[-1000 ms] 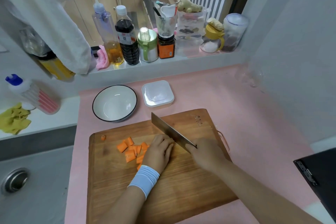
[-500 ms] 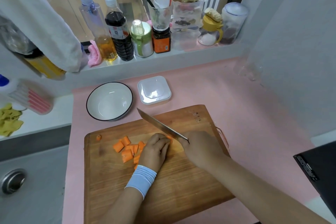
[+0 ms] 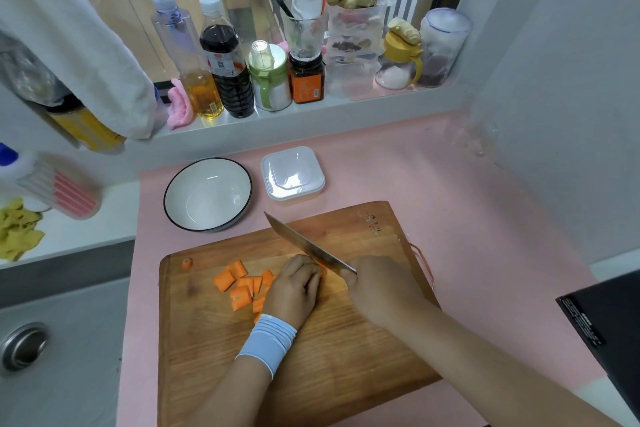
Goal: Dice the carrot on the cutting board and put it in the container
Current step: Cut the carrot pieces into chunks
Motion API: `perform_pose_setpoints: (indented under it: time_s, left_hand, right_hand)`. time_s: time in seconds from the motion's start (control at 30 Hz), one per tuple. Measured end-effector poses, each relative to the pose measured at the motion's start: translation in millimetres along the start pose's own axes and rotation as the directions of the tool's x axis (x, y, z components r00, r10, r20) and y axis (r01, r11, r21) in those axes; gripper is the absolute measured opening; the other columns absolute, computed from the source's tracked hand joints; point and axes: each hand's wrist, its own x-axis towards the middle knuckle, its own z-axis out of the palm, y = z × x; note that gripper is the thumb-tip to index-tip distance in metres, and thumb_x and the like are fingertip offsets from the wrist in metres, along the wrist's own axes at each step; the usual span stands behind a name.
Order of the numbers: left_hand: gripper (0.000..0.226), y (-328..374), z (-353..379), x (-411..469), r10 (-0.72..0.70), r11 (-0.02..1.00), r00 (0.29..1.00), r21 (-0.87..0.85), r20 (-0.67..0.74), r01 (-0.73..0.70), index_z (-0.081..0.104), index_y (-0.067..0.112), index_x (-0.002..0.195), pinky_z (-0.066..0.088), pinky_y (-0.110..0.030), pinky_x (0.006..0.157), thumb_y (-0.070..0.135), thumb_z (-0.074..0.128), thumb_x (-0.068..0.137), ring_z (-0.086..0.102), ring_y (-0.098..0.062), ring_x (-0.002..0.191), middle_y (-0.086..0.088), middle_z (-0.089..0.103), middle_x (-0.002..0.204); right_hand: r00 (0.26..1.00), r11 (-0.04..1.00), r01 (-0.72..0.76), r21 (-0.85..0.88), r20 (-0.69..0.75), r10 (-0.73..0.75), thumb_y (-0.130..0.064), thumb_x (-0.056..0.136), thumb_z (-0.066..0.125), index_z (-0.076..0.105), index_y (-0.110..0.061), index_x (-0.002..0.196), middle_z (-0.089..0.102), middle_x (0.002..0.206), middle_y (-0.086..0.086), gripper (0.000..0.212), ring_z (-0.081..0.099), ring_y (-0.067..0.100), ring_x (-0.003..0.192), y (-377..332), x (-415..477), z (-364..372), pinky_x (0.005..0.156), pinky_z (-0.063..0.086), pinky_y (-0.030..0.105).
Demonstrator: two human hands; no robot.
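Observation:
A wooden cutting board (image 3: 346, 350) lies on the pink counter. Several orange carrot chunks (image 3: 239, 286) sit on its left part, and a small carrot end (image 3: 187, 263) lies apart near the board's left edge. My left hand (image 3: 294, 288), with a blue wristband, holds a carrot piece (image 3: 321, 266) down with curled fingers. My right hand (image 3: 381, 288) grips the handle of a cleaver (image 3: 304, 246), whose blade rests against the left fingers at the carrot piece. A white bowl with a dark rim (image 3: 207, 194) and a clear square container (image 3: 292, 177) stand behind the board.
Bottles and jars (image 3: 228, 59) line the window sill at the back. A sink with a drain (image 3: 24, 347) lies to the left, beside yellow gloves (image 3: 17, 229). A black box (image 3: 609, 329) sits at the right edge. A grey wall closes the right side.
The cleaver has come down from a raised angle onto the carrot piece beside my left fingers. The left hand stays on the carrot.

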Motion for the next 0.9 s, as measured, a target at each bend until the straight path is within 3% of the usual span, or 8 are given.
perform_pose_setpoints:
  time_s: [0.27,0.43,0.9]
  left_hand:
    - [0.011,2,1,-1,-0.001,1.000,1.000,-0.019,-0.030,0.001,0.071,0.007,0.087,0.049,-0.021,0.085,-0.002,0.071,0.082,0.060,-0.013,0.089,-0.002,0.063,0.092]
    - [0.009,1,3,-4,0.012,1.000,0.999,-0.015,-0.041,-0.013,0.070,0.007,0.088,0.050,-0.024,0.085,-0.001,0.069,0.084,0.060,-0.016,0.089,-0.003,0.062,0.093]
    - [0.008,1,5,-6,0.004,1.000,0.999,-0.028,-0.054,-0.005,0.070,0.008,0.091,0.052,-0.027,0.084,0.002,0.066,0.086,0.061,-0.015,0.090,-0.002,0.061,0.095]
  right_hand:
    - [0.997,0.999,-0.035,-0.008,0.063,0.035,-0.039,0.105,0.044,0.065,-0.020,0.102,0.065,0.089,-0.002,0.029,0.065,0.018,0.082,-7,3,-6,0.082,0.058,0.038]
    - [0.996,0.998,-0.038,-0.048,0.080,0.041,-0.037,0.105,0.045,0.064,-0.019,0.101,0.063,0.088,-0.001,0.026,0.063,0.018,0.080,-9,6,-8,0.077,0.057,0.036]
    - [0.987,0.997,-0.062,-0.053,0.143,0.069,-0.033,0.104,0.049,0.064,-0.018,0.108,0.064,0.094,-0.001,0.021,0.065,0.016,0.089,0,13,-10,0.090,0.056,0.035]
